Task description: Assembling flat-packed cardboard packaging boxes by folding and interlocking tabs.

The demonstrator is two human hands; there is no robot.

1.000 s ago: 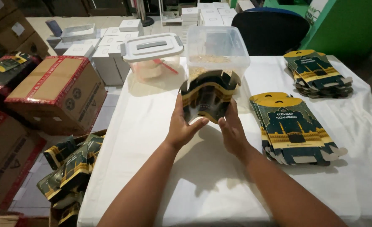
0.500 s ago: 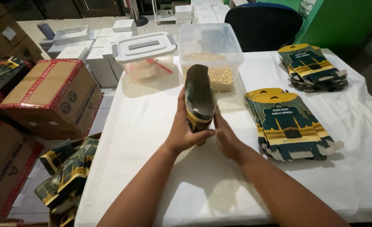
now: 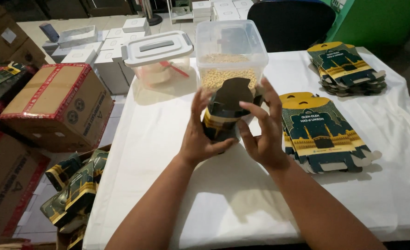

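Both hands hold a small dark green and yellow cardboard box [image 3: 227,111] upright above the white tablecloth [image 3: 168,153]. My left hand [image 3: 199,136] cups its left side and bottom. My right hand [image 3: 262,132] wraps the right side, with the fingers spread over its front. A rounded dark flap stands up at the box's top. Just behind it is a clear plastic tub [image 3: 230,53] part filled with pale yellow grains. To the right lies a stack of flat unfolded boxes [image 3: 323,134] of the same print.
A second stack of flat boxes [image 3: 346,65] lies at the far right. A lidded clear container [image 3: 158,58] stands at the back left. Brown cartons [image 3: 56,104] and a carton of folded boxes [image 3: 75,190] sit on the floor to the left. A dark chair [image 3: 290,23] stands behind the table.
The box has gone from a flat, spread piece to a standing folded shape. My hands have closed around its sides, and my view has moved closer.
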